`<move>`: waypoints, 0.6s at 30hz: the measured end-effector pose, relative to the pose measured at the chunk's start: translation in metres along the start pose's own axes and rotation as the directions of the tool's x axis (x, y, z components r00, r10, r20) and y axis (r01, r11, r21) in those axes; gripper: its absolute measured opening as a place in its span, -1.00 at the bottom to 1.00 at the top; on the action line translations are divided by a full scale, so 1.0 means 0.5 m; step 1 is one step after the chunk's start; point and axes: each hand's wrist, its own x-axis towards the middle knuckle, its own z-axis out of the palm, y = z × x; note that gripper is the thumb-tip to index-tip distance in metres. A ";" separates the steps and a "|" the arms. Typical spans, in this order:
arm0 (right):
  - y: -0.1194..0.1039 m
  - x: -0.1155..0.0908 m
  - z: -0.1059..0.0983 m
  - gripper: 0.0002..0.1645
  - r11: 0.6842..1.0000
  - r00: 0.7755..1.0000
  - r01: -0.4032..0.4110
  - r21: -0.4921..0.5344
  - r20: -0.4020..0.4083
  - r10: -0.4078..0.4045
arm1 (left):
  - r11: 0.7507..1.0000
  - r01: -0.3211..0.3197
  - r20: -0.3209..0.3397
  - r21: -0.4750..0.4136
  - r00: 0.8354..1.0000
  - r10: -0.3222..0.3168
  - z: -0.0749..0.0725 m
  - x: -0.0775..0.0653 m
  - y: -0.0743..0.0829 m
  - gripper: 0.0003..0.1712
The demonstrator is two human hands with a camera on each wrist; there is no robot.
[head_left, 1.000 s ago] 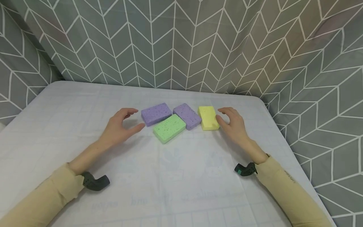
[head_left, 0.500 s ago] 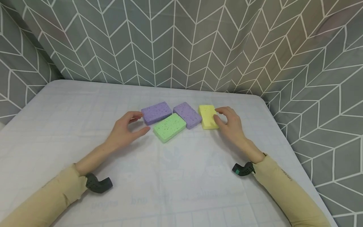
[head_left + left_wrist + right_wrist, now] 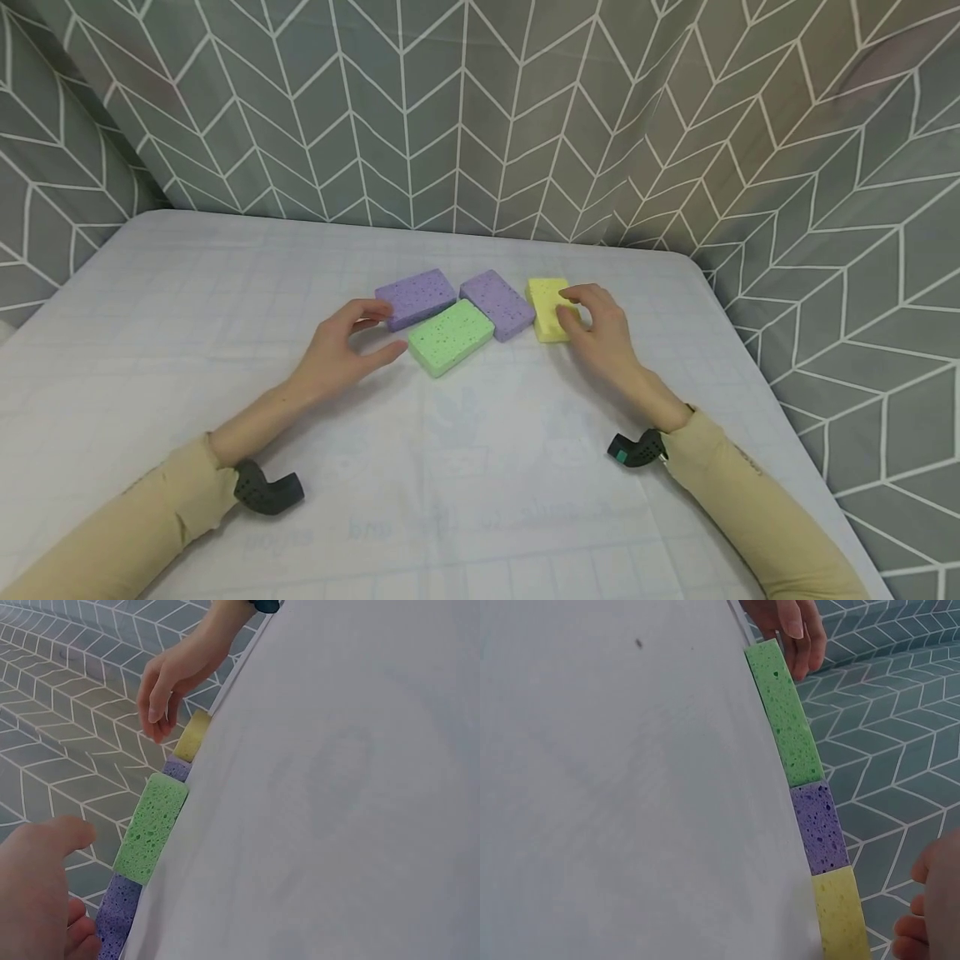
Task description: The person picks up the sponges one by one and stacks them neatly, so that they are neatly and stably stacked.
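Four-sided sponges lie close together on the white-covered table: a left purple sponge [image 3: 418, 297], a green sponge [image 3: 452, 337], a right purple sponge [image 3: 498, 305] and a yellow sponge [image 3: 547, 317]. My left hand [image 3: 337, 354] hovers beside the left purple sponge and the green one, thumb and fingers spread apart and holding nothing. Above the right part of the yellow sponge is my right hand [image 3: 603, 333], its fingers loosely bent and covering some of it. Both wrist views show space between the hands and the sponges; there the right hand [image 3: 934, 907] is partly cut off.
The white tablecloth [image 3: 465, 467] has faint printed lettering near the front. Behind and to the right hangs a grey curtain [image 3: 420, 108] with white chevron lines. A black wrist device [image 3: 268, 490] sits at the left cuff, and another device [image 3: 636, 448] at the right cuff.
My left hand has moved right and slightly toward me, closer to the green sponge. The right hand has drifted left, over the yellow sponge. The sponges keep their arrangement.
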 end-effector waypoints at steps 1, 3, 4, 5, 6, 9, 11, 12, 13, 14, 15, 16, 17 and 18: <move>-0.001 0.000 0.001 -0.71 1.000 1.000 -0.003 0.003 0.002 0.003 | 1.000 -0.002 -0.001 0.000 1.000 0.002 0.001 0.000 0.000 -0.46; -0.004 -0.001 0.003 -0.71 1.000 1.000 -0.007 0.008 0.008 0.007 | 1.000 -0.007 -0.007 0.003 1.000 0.007 0.003 -0.001 0.000 -0.47; -0.005 -0.002 0.004 -0.71 1.000 1.000 -0.009 0.010 0.010 0.009 | 1.000 -0.012 -0.010 0.004 1.000 0.012 0.005 -0.002 0.000 -0.48; -0.005 -0.002 0.005 -0.71 1.000 1.000 -0.008 0.012 0.011 0.008 | 1.000 -0.017 -0.012 0.002 1.000 0.017 0.006 -0.002 0.000 -0.48; -0.005 -0.002 0.006 -0.72 1.000 1.000 -0.008 0.013 0.011 0.008 | 1.000 -0.023 -0.015 0.003 1.000 0.023 0.007 -0.003 0.001 -0.48; -0.004 -0.004 0.011 -0.73 1.000 1.000 0.005 0.020 0.003 -0.005 | 0.999 -0.030 -0.022 0.016 0.999 0.030 0.011 -0.004 0.006 -0.48; -0.004 -0.004 0.013 -0.73 0.999 1.000 0.021 0.026 -0.006 -0.021 | 0.999 -0.030 -0.020 0.017 0.999 0.030 0.014 -0.005 0.009 -0.46; -0.004 -0.004 0.015 -0.74 0.999 0.999 0.029 0.028 -0.014 -0.028 | 0.999 -0.026 -0.016 0.018 1.000 0.027 0.016 -0.006 0.011 -0.45; -0.005 -0.004 0.016 -0.74 0.999 0.999 0.039 0.033 -0.019 -0.039 | 1.000 -0.023 -0.008 0.017 1.000 0.023 0.018 -0.007 0.012 -0.45; -0.005 -0.004 0.017 -0.74 0.998 0.999 0.049 0.036 -0.023 -0.049 | 1.000 -0.019 0.003 0.017 1.000 0.019 0.021 -0.007 0.013 -0.43; -0.006 -0.004 0.018 -0.74 0.998 0.998 0.057 0.038 -0.026 -0.056 | 1.000 -0.016 0.015 0.016 1.000 0.016 0.024 -0.007 0.014 -0.42; -0.006 -0.003 0.020 -0.74 0.997 0.998 0.064 0.040 -0.028 -0.063 | 1.000 -0.014 0.028 0.017 1.000 0.013 0.026 -0.008 0.015 -0.40; -0.006 -0.003 0.021 -0.75 0.997 0.997 0.069 0.040 -0.029 -0.068 | 1.000 -0.011 0.039 0.021 0.999 0.011 0.029 -0.008 0.016 -0.39; -0.005 -0.003 0.022 -0.75 0.997 0.997 0.074 0.039 -0.030 -0.073 | 1.000 -0.009 0.049 0.028 0.999 0.007 0.032 -0.008 0.017 -0.37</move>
